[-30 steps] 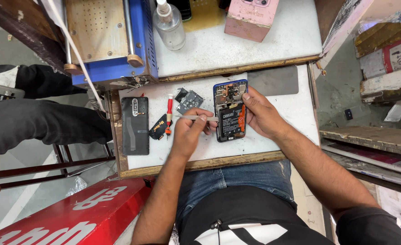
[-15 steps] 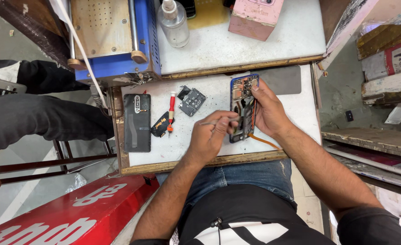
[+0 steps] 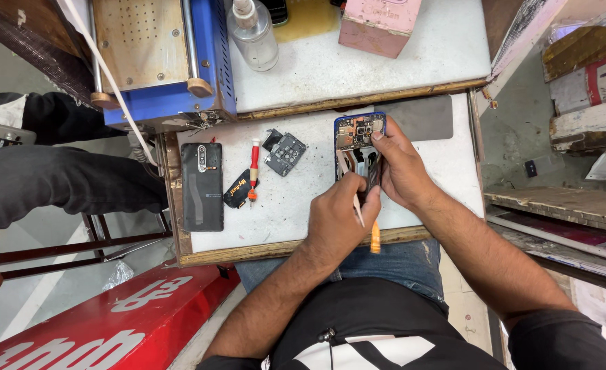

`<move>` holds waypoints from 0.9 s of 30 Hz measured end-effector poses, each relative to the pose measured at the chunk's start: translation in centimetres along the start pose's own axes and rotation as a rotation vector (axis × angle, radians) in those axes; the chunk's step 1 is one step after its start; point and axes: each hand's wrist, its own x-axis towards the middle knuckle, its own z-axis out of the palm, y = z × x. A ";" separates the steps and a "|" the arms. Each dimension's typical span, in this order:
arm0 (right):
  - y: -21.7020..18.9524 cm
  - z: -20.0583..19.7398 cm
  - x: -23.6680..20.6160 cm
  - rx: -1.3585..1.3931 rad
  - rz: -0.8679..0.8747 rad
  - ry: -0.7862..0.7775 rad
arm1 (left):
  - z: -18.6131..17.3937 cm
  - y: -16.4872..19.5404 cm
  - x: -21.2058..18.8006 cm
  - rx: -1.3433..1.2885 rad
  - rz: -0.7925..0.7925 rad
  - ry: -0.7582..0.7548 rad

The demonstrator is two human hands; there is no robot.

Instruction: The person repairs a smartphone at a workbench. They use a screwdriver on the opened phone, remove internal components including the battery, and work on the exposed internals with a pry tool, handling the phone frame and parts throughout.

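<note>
Phone (image 3: 357, 137) now tilted up off the table, both hands' fingers clamped on it — left hand (image 3: 337, 219), right hand (image 3: 399, 168).

Black shirt, blue jeans, bare forearms

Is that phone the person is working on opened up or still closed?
Opened up: the phone shows bare circuit parts, and a dark back cover lies apart on the table.

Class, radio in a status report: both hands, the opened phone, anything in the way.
Left hand grips a thin tool with an orange end. Right hand steadies the opened phone. Red screwdriver and loose cover plate lie left, clear.
</note>
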 end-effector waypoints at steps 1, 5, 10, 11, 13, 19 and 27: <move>0.0 0.0 0.0 0.017 -0.003 -0.001 | -0.1 -0.1 -0.1 -0.047 -0.017 0.020; -0.4 -0.2 0.1 -0.023 0.050 0.068 | -2.2 -1.1 -0.7 -0.109 -0.091 0.093; -1.1 0.3 0.1 -0.001 0.129 0.125 | -8.0 -4.2 -0.7 -0.153 -0.210 0.173; -1.2 0.3 0.1 -0.001 0.168 0.140 | -9.0 -4.7 -0.8 -0.211 -0.220 0.173; -1.2 0.5 0.2 0.080 0.154 0.033 | -10.3 -5.3 -1.3 -0.278 -0.252 0.174; -0.5 0.9 0.3 0.053 0.235 -0.110 | -10.2 -5.5 -3.1 -0.516 -0.517 0.118; -0.5 1.5 -4.7 -0.777 -0.201 -0.012 | -7.1 -4.3 -2.8 -0.558 -0.382 0.004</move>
